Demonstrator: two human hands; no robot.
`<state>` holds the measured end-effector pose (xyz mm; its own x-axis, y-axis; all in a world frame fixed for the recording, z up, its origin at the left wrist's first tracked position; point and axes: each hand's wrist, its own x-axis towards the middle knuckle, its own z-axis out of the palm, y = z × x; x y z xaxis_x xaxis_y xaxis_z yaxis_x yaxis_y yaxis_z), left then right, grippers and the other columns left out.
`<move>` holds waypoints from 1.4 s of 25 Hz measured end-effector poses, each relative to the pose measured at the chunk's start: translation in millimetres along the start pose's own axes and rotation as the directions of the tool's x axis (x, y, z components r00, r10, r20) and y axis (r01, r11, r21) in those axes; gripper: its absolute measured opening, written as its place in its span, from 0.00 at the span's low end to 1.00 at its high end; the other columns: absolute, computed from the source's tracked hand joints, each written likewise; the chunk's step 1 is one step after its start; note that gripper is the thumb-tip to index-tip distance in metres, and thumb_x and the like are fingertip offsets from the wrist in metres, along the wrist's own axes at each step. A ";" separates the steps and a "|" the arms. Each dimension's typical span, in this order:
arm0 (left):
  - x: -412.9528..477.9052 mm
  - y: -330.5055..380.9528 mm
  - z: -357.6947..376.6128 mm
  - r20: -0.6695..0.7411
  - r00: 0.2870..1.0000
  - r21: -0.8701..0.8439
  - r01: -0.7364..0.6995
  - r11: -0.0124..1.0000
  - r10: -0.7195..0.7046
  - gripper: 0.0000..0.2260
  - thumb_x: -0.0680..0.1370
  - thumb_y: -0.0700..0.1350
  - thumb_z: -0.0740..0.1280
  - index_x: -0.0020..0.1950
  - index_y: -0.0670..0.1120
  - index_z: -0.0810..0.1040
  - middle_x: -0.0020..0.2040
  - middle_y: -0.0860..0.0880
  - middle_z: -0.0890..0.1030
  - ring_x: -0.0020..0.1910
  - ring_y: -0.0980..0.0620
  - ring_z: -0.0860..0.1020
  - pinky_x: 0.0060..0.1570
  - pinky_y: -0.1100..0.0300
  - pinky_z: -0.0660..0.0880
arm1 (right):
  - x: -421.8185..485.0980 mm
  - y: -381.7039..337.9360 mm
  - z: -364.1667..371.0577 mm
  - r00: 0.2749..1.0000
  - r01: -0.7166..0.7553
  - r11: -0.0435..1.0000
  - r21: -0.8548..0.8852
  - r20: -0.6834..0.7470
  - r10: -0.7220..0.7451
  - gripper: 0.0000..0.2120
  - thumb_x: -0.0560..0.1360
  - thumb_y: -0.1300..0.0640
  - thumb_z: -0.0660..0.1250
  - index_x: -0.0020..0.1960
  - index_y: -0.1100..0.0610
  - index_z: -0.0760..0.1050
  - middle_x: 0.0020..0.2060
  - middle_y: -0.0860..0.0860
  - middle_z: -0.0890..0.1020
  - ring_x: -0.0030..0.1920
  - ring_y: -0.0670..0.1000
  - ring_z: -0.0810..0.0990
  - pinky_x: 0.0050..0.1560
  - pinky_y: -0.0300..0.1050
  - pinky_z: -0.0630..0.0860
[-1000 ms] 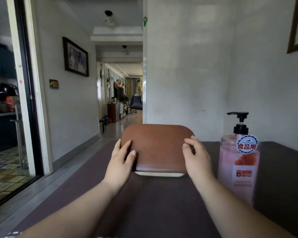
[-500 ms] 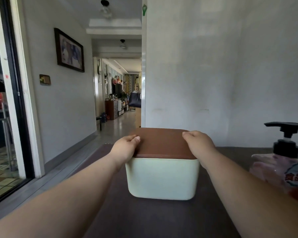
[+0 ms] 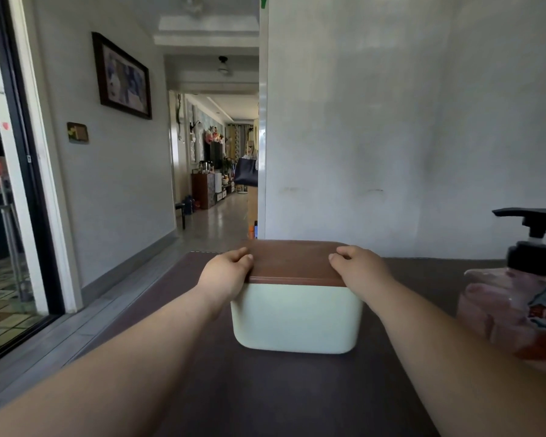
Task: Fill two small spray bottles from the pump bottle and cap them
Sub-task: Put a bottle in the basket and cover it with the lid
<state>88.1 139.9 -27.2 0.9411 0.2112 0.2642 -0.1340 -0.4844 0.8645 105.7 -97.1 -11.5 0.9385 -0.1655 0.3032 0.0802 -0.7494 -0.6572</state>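
A pale green box with a brown lid stands on the dark table in front of me. My left hand grips the lid's left edge and my right hand grips its right edge. The lid sits flat on the box. At the far right stands the pump bottle, pink and translucent with a black pump head and a red and blue label. No small spray bottles are in sight; the inside of the box is hidden.
A white wall rises just behind the table. To the left a hallway runs away past a framed picture, and a dark sliding door frame stands at the far left. The table's left edge drops to the floor.
The view has dropped lower, so the box's pale side now shows. My hands have slid from the lid's near face to its left and right edges. The pump bottle has shifted toward the right edge.
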 end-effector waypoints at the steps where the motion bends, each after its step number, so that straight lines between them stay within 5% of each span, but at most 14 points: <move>1: -1.1 -1.7 0.0 0.003 1.000 0.021 -0.011 1.000 0.011 0.18 0.79 0.52 0.59 0.68 0.52 0.71 0.70 0.51 0.72 0.69 0.50 0.69 0.65 0.59 0.63 | -0.2 0.0 0.1 1.000 0.008 1.000 -0.019 0.005 -0.007 0.22 0.78 0.45 0.59 0.69 0.51 0.71 0.69 0.50 0.73 0.69 0.53 0.70 0.65 0.43 0.67; 15: 34.6 -15.8 20.3 -0.041 0.994 0.073 -0.097 0.993 0.100 0.18 0.80 0.52 0.55 0.68 0.50 0.71 0.72 0.52 0.69 0.71 0.51 0.66 0.65 0.61 0.61 | 26.6 0.0 17.8 0.996 0.051 0.979 -0.199 -0.056 -0.064 0.18 0.80 0.54 0.53 0.60 0.62 0.76 0.67 0.55 0.74 0.65 0.56 0.72 0.61 0.47 0.69; 24: 125.5 -28.8 49.7 -0.036 0.994 0.096 -0.100 0.990 0.104 0.18 0.81 0.51 0.53 0.68 0.50 0.71 0.72 0.49 0.67 0.70 0.50 0.67 0.67 0.60 0.61 | 115.2 4.6 49.4 0.998 0.016 0.976 -0.216 -0.061 -0.030 0.21 0.81 0.53 0.49 0.69 0.52 0.72 0.74 0.50 0.67 0.72 0.54 0.66 0.69 0.46 0.63; 35: 174.1 -38.4 63.6 -0.020 0.991 0.156 -0.129 0.979 0.134 0.19 0.81 0.52 0.52 0.69 0.50 0.69 0.74 0.48 0.65 0.71 0.49 0.65 0.69 0.58 0.61 | 165.2 13.2 66.2 0.999 -0.002 0.976 -0.216 -0.033 -0.005 0.21 0.81 0.51 0.47 0.66 0.51 0.73 0.71 0.53 0.70 0.66 0.57 0.71 0.67 0.51 0.66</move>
<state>276.8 141.2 -41.6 0.9083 0.1609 0.3860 -0.2047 -0.6339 0.7458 284.0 -91.9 -15.8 0.9264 -0.1830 0.3290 0.0033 -0.8700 -0.4931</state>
